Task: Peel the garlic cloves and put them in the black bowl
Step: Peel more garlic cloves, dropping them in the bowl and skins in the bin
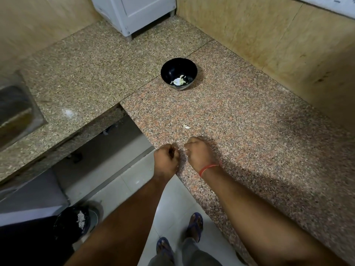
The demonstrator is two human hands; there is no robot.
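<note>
Two curled hands, left hand (pixel 166 158) and right hand (pixel 199 154), pinch a tiny pale garlic clove (pixel 182 149) over speckled granite counter (pixel 249 131), round black bowl (pixel 179 73) beyond, no writing legible.

Left hand (pixel 166 156) and right hand (pixel 199 153) curled knuckles-up, fingertips hidden; small pale thing between them too small to identify. Black bowl (pixel 179 73) contents pale, blurred: cloves or skin, could not tell. Pale scrap (pixel 187 127) on counter (pixel 240 120) too small to name. Sink (pixel 17 110) cut by left edge, blurred. White cabinet (pixel 134 12) cut by top edge. Dark bin (pixel 75 223) contents unclear.
</note>
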